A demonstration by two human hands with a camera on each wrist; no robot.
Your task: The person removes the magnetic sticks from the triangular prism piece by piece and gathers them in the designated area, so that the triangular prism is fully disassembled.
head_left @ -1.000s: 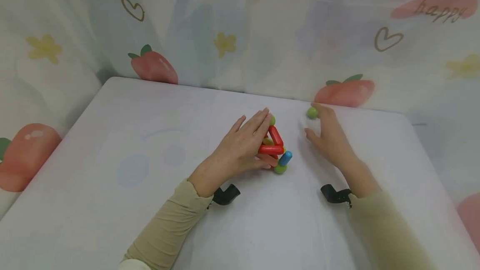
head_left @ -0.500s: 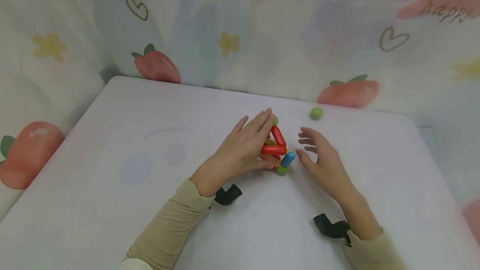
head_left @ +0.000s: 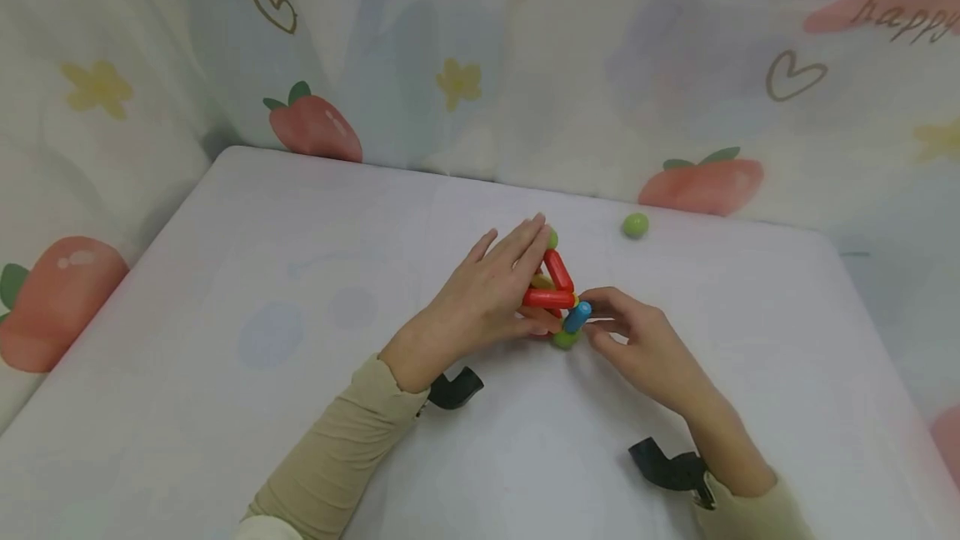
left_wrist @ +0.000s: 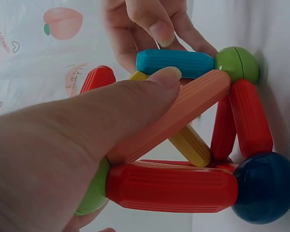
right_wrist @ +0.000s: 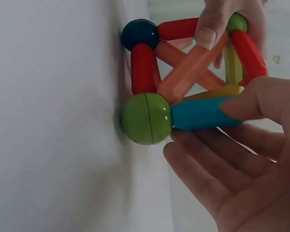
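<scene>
The right hand (head_left: 637,348) pinches the blue rod (right_wrist: 203,115) of a ball-and-rod toy frame (head_left: 549,299). The left hand (head_left: 472,298) grips the frame, its thumb along an orange rod (left_wrist: 183,108). The frame stands on the white table (head_left: 525,457), short of its far edge. Beyond, near that edge, lies a loose green ball (head_left: 635,225).

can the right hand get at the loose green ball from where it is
Likely yes: the loose green ball lies on the table beyond the right hand, with nothing between them in the head view. The hand is at the blue stick, so it would probably have to leave that first.
</scene>
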